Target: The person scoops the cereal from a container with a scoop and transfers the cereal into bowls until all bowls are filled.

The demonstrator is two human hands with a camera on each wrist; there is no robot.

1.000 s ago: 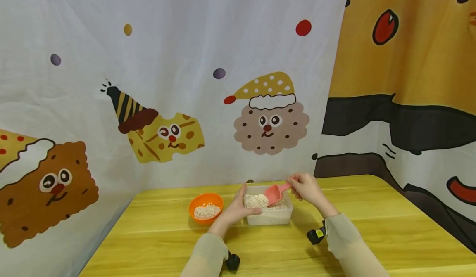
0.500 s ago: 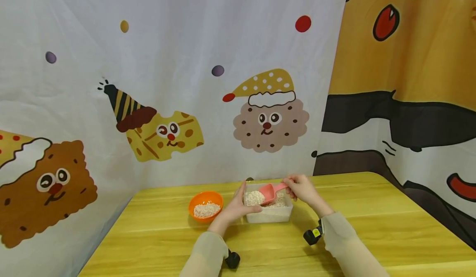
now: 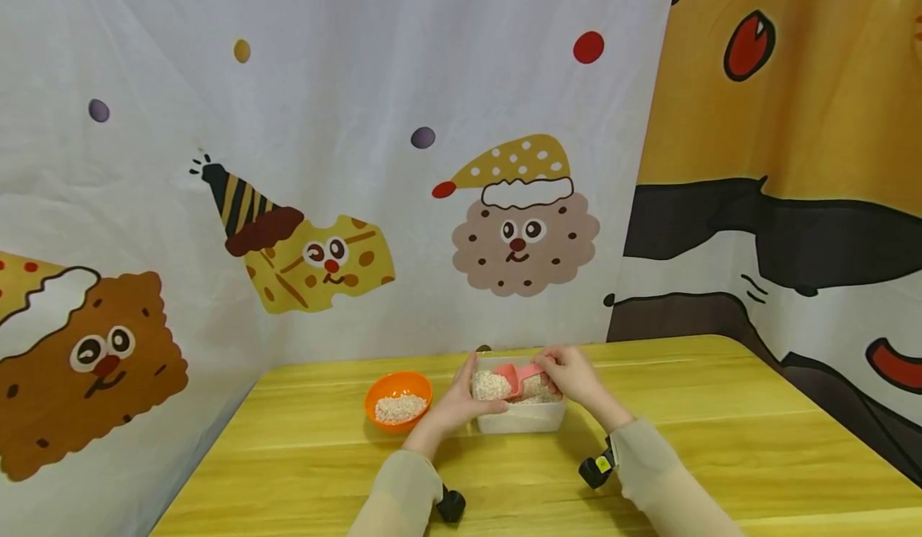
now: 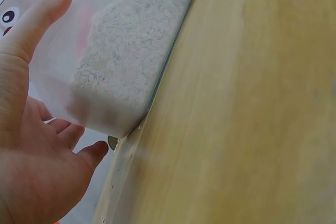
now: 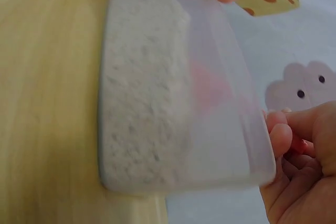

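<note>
A translucent plastic container (image 3: 529, 418) of pale oat-like flakes (image 3: 489, 385) stands on the table. My left hand (image 3: 459, 402) grips its left end, thumb over the front rim and fingers along the side. The left wrist view shows that thumb (image 4: 39, 22) at the container's rim. With my right hand (image 3: 572, 375) I pinch the handle of a pink scoop (image 3: 509, 377), its bowl down among the flakes. Through the cloudy wall in the right wrist view the scoop (image 5: 207, 85) appears as a pink blur. My fingers partly cover its handle.
Left of the container sits an orange bowl (image 3: 389, 387) holding some of the same flakes. The wood-patterned table (image 3: 302, 465) reaches back to a curtain (image 3: 346, 81) printed with cartoon food. Black wrist cameras (image 3: 450, 506) hang below both forearms.
My right hand has come down and left over the container, and the scoop has shifted left and tilted lower into the flakes. My left hand keeps its hold; the bowl stays put.
</note>
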